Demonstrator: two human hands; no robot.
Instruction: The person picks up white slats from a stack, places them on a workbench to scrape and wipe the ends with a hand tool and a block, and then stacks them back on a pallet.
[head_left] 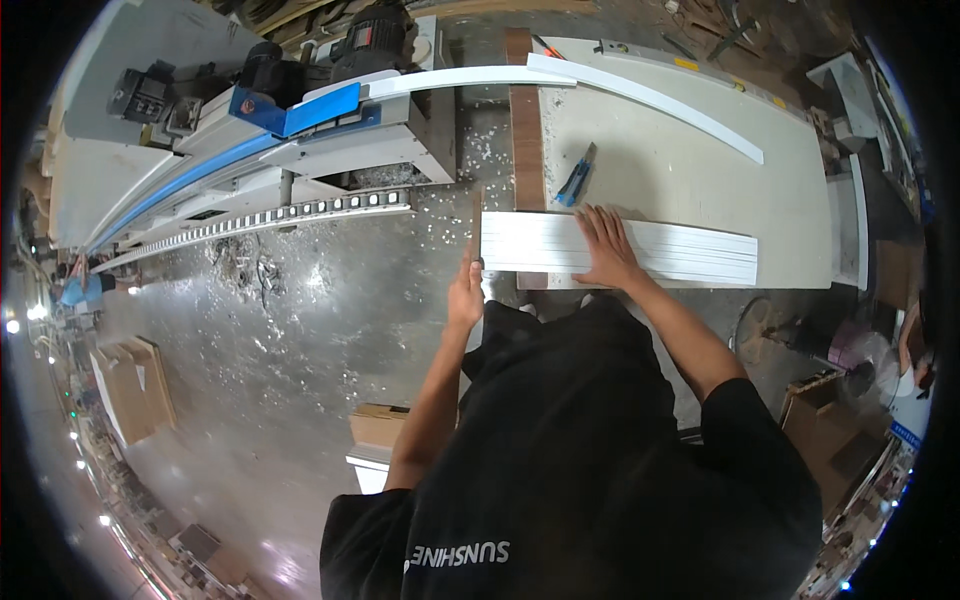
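Several long white strips [700, 249] lie side by side in a flat stack along the near edge of the table. My right hand [608, 250] rests flat on top of them, fingers spread. At the stack's left end my left hand [466, 292] grips a thin brown strip [476, 225], seen edge-on, which stands across the ends of the white strips. Its fingertips are partly hidden. Just beyond my right hand lies a blue utility knife [576, 180] with its blade out, touching neither hand.
The pale tabletop [690, 180] has a brown left border. Longer white strips [650, 98] reach from it to a machine with a blue guide [320, 110] at the far left. A slotted rail [300, 208] runs alongside. White scraps litter the floor; a cardboard box [380, 425] stands near my left arm.
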